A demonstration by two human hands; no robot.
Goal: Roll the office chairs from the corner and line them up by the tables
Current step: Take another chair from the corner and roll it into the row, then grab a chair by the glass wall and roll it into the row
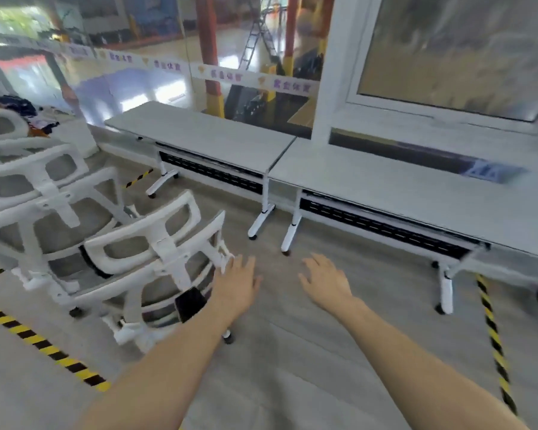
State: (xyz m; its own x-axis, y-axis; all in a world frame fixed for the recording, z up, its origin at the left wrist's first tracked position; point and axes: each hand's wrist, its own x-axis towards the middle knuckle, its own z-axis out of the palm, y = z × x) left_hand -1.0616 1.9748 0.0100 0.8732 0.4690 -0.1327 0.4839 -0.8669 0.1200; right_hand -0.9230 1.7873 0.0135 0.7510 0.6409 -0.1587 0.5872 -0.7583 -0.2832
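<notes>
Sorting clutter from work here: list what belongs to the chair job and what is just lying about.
Job: nearest office chair; chairs nested behind it; two tables; left hand beside the chair's armrest; right hand, open over the floor.

Lying about: stepladder; heap of clothes; hazard tape; blue sheet.

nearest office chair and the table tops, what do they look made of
Nearest office chair: the frame looks like white moulded plastic, smooth and faintly glossy; the back panels look like grey mesh fabric, though blur hides the weave. Table tops: pale grey matte board with a dark edge, probably laminate.
</notes>
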